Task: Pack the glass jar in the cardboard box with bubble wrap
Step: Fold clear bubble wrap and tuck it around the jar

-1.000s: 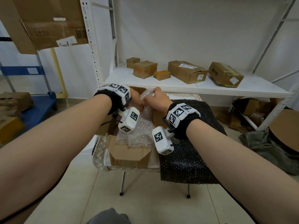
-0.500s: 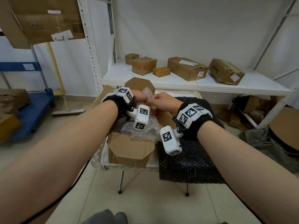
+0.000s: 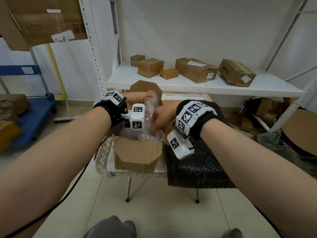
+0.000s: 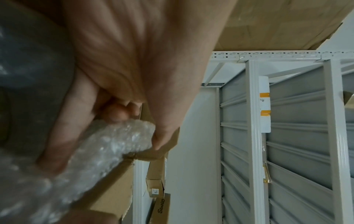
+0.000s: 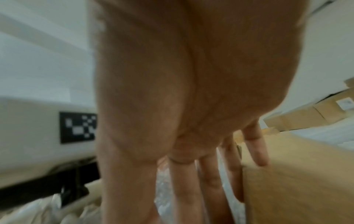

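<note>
- While the left hand grips the top of the bubble wrap, its thumb and fingers curl round that bunched upper end; the left wrist view shows the fingertips clamped on the clear wrap.
- Just beside it, the right hand reaches down into the wrap with fingers pointed downward. In the right wrist view the fingers run long and nearly straight, slightly apart, down between the wrap and a cardboard wall; whether their tips pinch anything cannot be told.
- Standing up out of the open cardboard box, the wrap rises as a tall crumpled bundle, with more of it filling the box mouth.
- Whether the glass jar sits inside that bundle cannot be told; no glass shows through the wrap.
- Flaps of the box are spread: one folds toward the person, another stands upright at the far side.
- Under the box sits a small table with a pale patterned cover and thin metal legs; the box takes its left half.
- Draped over the table's right half and hanging off its near edge lies a dark sheet of bubble wrap.
- Beyond the table, a white shelf carries several closed cardboard parcels.
- Off to the left, a blue cart stands on the tiled floor.
</note>
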A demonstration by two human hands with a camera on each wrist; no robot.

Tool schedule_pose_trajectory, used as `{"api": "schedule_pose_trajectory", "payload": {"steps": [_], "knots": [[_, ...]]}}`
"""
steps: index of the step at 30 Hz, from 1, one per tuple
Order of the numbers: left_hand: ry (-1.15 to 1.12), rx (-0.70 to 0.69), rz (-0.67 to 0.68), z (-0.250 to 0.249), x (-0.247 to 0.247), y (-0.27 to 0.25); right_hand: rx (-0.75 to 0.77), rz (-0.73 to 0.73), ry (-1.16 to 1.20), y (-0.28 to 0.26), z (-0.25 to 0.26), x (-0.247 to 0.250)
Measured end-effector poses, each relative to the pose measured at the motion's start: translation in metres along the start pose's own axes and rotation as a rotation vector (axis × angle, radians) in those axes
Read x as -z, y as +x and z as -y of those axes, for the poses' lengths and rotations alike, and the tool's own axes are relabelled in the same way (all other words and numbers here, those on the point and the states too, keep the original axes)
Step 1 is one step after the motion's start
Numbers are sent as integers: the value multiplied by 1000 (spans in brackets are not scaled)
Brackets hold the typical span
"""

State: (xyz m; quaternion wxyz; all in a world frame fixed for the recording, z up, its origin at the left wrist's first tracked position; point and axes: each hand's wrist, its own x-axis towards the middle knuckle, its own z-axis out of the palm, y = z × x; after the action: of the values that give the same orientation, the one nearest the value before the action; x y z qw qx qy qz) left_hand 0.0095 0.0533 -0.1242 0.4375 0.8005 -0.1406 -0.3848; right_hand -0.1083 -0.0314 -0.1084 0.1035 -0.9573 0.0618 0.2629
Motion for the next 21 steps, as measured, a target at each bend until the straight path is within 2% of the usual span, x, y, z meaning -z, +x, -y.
{"api": "schedule_pose_trajectory", "payload": {"steps": [4,8,12,14,16,17,21], "knots": [[-91,30,62,7,8,1,-41,100,-87,10,5,-7],[43,-41,237,8,9,-8,-56,142,-235,14,12,-18],[192,-176,301,15,9,-10,44,-16,-65,2,3,-12],[330,-235,296,20,8,-10,54,-240,99,-2,-8,-1],[417,-240,284,26,5,-10,64,-521,287,0,-16,8],[469,-234,256,27,2,-10,84,-610,317,2,-20,9],[611,-190,208,29,-11,-7,127,-597,267,10,-23,1]]}}
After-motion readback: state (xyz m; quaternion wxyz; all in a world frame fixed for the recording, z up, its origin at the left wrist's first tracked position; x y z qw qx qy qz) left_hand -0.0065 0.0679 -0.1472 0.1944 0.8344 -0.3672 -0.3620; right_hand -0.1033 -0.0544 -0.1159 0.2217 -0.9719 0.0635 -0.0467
